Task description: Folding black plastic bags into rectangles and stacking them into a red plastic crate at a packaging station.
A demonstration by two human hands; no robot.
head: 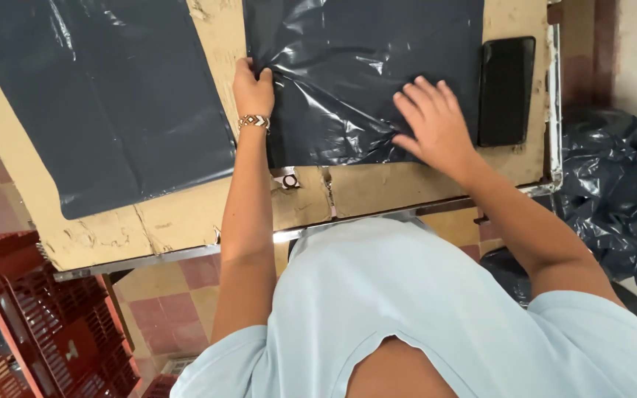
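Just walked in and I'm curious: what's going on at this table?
A person works a dark plastic bag on a worn table. The left hand pinches its left edge; the right hand presses flat on its crinkled lower part. Another flat dark bag lies to the left, a black phone to the right.

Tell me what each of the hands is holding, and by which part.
The left hand pinches the dark plastic bag at its left edge. The right hand holds nothing; it lies flat, pressing on the bag's lower right part.
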